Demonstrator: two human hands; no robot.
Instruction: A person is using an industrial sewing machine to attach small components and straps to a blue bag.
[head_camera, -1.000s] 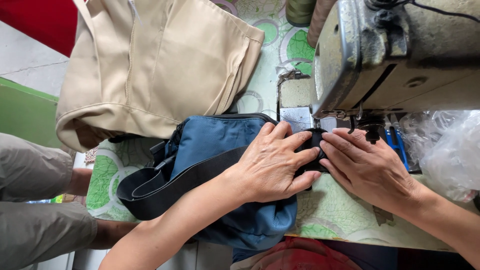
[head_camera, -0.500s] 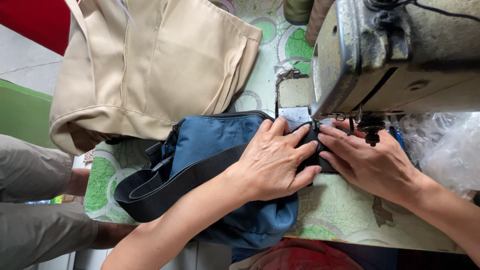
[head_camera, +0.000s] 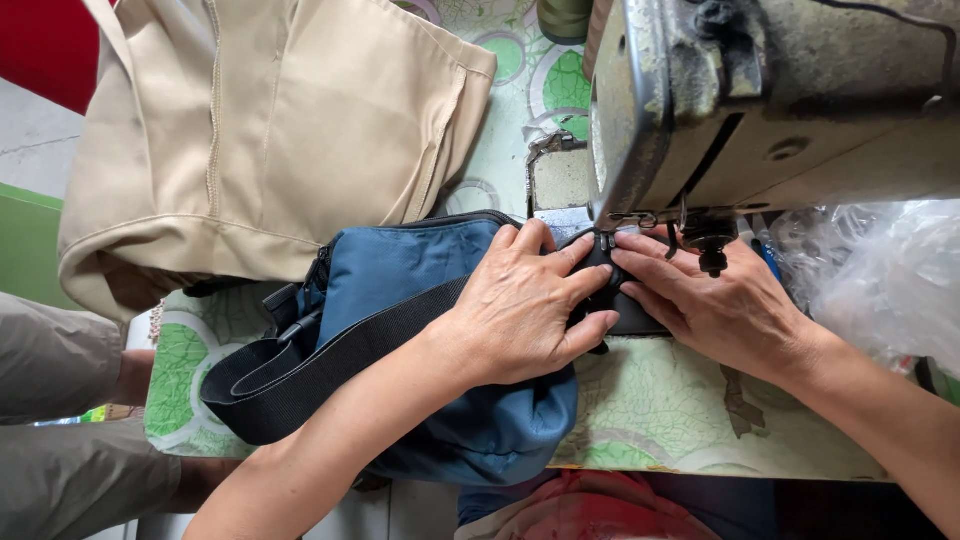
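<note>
Hands: two in play; left hand (head_camera: 525, 305) flat, fingers spread, pressing down on the blue bag (head_camera: 440, 340); right hand (head_camera: 715, 305) flat too, fingertips pinning the black strap end (head_camera: 610, 290) right at the needle; neither curls round anything, both palms down, fingertips almost meeting under the presser foot
Bags: two on show; the blue bag, one, lies mid-counter under the left hand with its zip edge running along the top; the beige bag (head_camera: 270, 140), one, sits just behind it at the far left, touching the blue one and hanging off the counter edge
Straps: one wide black strap (head_camera: 300, 375) crosses the blue bag and loops off toward the near left
Machine: one sewing machine (head_camera: 770, 100), grey and worn, head hanging over the right hand; its needle area is just above the fingertips
Extras: one crumpled clear plastic bag (head_camera: 880, 280) at the right, beside the machine; one dark thread spool (head_camera: 563, 18) at the far edge
Counter: counter (head_camera: 660, 400) covered in a pale cloth with green round patterns, scuffed near the front edge
Room: grey floor at far left; a red patch (head_camera: 45, 45) at top left; another person's grey-trousered legs (head_camera: 55, 420) beside the counter at left
</note>
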